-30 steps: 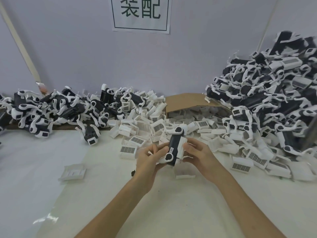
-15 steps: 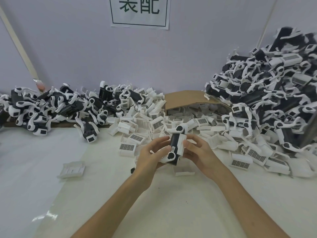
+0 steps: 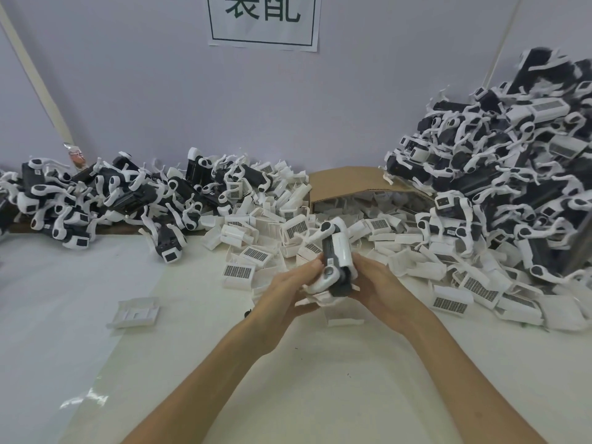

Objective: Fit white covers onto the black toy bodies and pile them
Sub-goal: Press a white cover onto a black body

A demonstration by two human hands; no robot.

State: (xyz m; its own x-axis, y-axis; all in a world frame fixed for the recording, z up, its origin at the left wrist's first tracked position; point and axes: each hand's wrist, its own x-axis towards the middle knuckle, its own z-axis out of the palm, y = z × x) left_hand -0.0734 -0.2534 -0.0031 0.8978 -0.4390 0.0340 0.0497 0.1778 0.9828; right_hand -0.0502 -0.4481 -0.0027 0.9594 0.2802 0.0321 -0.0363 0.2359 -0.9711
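Frame centre: left hand and right hand clasp one black toy body, its white cover apparently seated, fingers hiding the seam. Tall heap at right suggests many done; loose covers and cardboard box await. White table, pale wall, paper sign.

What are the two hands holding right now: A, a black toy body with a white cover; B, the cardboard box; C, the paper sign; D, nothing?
A: the left hand and right hand together grip a black toy body with a white cover against it.
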